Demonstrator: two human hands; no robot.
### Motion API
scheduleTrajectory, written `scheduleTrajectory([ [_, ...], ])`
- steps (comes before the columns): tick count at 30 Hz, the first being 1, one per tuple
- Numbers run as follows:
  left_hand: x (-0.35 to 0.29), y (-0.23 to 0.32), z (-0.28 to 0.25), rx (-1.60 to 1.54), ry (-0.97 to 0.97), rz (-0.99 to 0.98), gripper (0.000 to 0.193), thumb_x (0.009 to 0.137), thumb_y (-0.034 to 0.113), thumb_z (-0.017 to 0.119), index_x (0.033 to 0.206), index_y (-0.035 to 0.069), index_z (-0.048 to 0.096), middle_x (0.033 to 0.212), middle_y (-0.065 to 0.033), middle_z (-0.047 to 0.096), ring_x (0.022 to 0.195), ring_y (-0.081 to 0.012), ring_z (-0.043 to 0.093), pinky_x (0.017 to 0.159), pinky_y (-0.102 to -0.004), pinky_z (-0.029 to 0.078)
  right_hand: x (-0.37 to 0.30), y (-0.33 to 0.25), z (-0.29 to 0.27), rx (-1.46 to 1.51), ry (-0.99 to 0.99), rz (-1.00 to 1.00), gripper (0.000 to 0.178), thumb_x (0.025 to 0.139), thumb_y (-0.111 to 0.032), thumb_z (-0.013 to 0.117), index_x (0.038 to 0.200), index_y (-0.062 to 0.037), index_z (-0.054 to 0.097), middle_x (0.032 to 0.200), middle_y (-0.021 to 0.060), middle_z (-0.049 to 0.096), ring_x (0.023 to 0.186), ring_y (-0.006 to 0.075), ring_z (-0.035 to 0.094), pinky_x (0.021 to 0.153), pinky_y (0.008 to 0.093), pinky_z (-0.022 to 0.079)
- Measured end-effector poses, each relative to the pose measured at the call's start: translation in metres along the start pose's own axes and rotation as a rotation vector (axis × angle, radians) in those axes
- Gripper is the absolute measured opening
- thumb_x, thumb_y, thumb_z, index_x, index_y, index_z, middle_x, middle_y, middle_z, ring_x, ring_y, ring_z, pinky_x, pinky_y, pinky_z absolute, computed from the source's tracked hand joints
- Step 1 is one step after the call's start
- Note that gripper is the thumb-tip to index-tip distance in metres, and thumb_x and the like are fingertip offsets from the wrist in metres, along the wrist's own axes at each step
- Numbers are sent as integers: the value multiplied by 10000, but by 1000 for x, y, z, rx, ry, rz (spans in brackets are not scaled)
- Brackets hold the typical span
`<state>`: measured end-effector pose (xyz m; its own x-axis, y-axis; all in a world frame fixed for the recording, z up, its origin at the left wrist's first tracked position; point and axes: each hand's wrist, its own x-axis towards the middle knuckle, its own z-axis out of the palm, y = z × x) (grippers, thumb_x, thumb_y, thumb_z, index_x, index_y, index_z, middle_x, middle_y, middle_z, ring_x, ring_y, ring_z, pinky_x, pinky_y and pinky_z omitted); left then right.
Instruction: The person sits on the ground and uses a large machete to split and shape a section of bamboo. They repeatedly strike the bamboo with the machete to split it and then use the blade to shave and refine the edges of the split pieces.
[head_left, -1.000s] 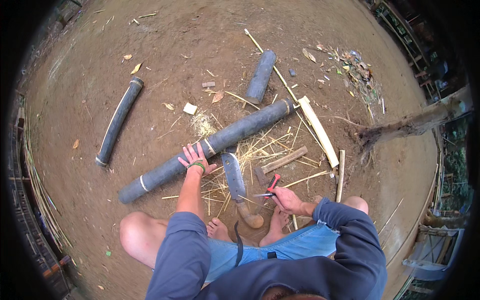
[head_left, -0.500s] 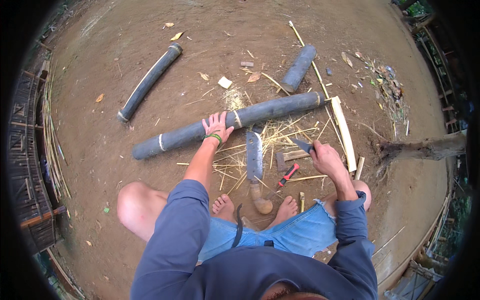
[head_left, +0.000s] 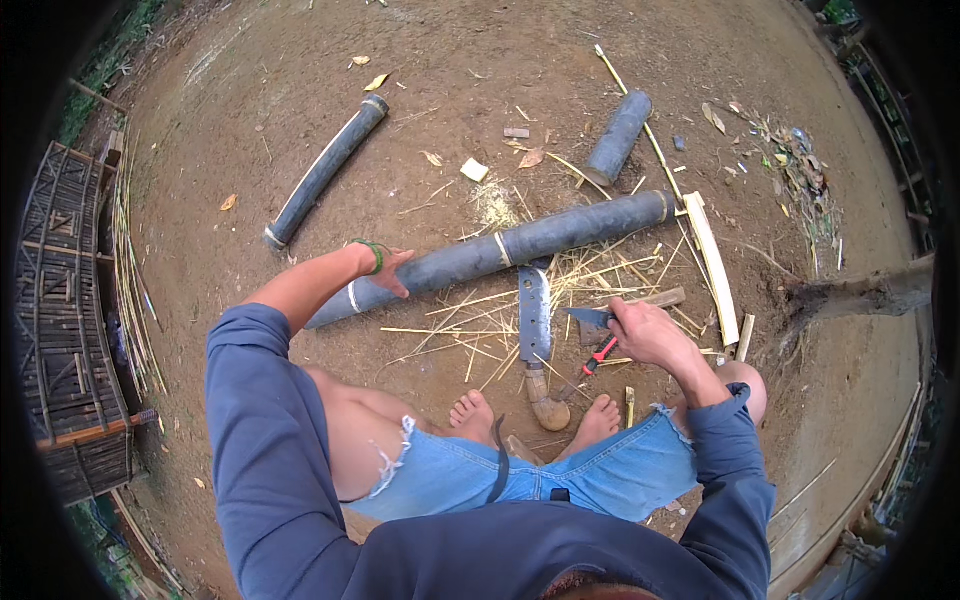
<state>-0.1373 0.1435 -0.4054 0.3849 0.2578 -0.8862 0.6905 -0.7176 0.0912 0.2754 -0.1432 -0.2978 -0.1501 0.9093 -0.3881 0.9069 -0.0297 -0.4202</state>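
A long dark bamboo pole [head_left: 570,235] with pale rings lies crosswise in front of me. My left hand [head_left: 388,270] grips its left part, the wrist over the far side and some fingers hidden. My right hand [head_left: 645,332] holds a knife [head_left: 590,316], its dark blade pointing left and its handle hidden in my fist. Below the blade lies a red and black handled tool [head_left: 601,353], partly behind my hand. A broad machete [head_left: 535,320] with a curved wooden handle rests on the ground between my feet, its tip near the pole.
Thin bamboo strips [head_left: 480,331] are scattered on the near side of the pole. A pale split length [head_left: 711,268] lies at right. Beyond the pole are a short dark bamboo section [head_left: 620,138] and a longer one [head_left: 328,172]. A tree trunk [head_left: 865,294] stands at right.
My left hand has slid left along the pole, from lying spread on top to gripping it. The knife in my right hand has swung to point left. The view has shifted slightly.
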Motion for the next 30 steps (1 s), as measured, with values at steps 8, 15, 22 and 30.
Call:
scheduleTrajectory([
  [8,-3,29,84,-170,93,-172,1366,703,757,731,1638,171,-74,1708,-178,-6,1570,-386,74,1224,-630,125,-3,4,-6,-11,12,50,196,962,-193,580,995,-2,552,803,274,650,805,500,622,705,586,473],
  [15,14,45,124,-383,418,-296,1391,634,761,784,1649,217,5,1711,-168,-16,1568,-409,-33,1200,-689,38,-1,-6,-7,40,-49,-94,181,938,-144,609,1032,2,558,793,297,649,795,520,620,719,597,471],
  [22,-44,-34,24,-269,255,-273,1141,737,791,670,1626,222,238,1647,-140,308,1533,-369,237,1207,-667,150,22,10,1,-32,-109,-130,178,929,-143,611,1011,9,565,796,307,653,808,520,634,730,595,481],
  [30,-144,-42,-162,333,1223,-804,850,810,611,714,1480,141,484,1540,-194,439,1499,-385,302,1159,-689,256,40,-13,-12,69,-115,-136,237,929,-193,639,1030,15,586,836,313,666,847,513,649,768,582,494],
])
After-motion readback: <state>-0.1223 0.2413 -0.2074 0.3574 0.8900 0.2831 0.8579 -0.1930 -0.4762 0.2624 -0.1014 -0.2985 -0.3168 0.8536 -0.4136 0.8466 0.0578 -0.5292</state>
